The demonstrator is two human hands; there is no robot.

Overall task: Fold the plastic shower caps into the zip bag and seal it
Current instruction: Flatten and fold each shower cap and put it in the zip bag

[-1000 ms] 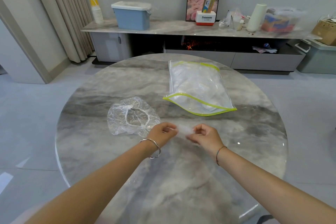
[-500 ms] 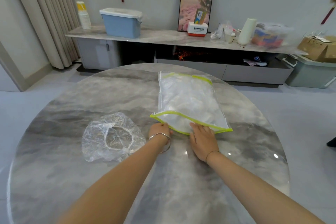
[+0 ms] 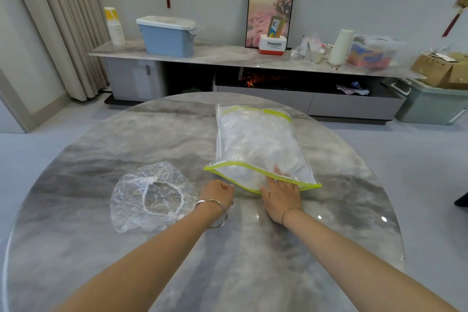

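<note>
A clear zip bag (image 3: 255,139) with a yellow-green zip edge lies on the round marble table (image 3: 228,256), its open mouth facing me, with crumpled clear plastic inside. My right hand (image 3: 281,195) lies flat at the mouth. Its straight fingers reach inside under the upper lip and show through the plastic. My left hand (image 3: 217,192) is curled at the bag's near lip, just left of the right hand, and seems to pinch that edge. One loose clear shower cap (image 3: 152,195) with an elastic ring lies spread out to the left of my left hand.
Beyond the table stands a long low cabinet (image 3: 228,56) with a blue lidded bin (image 3: 167,35), paper cups, a framed picture, a white roll and boxes. A curtain hangs at the left. A grey storage tub (image 3: 430,104) sits on the floor at the right.
Both hands moved forward from the near middle of the table, where they held a small folded cap, to the bag's mouth. My right fingers have slid further into the bag.
</note>
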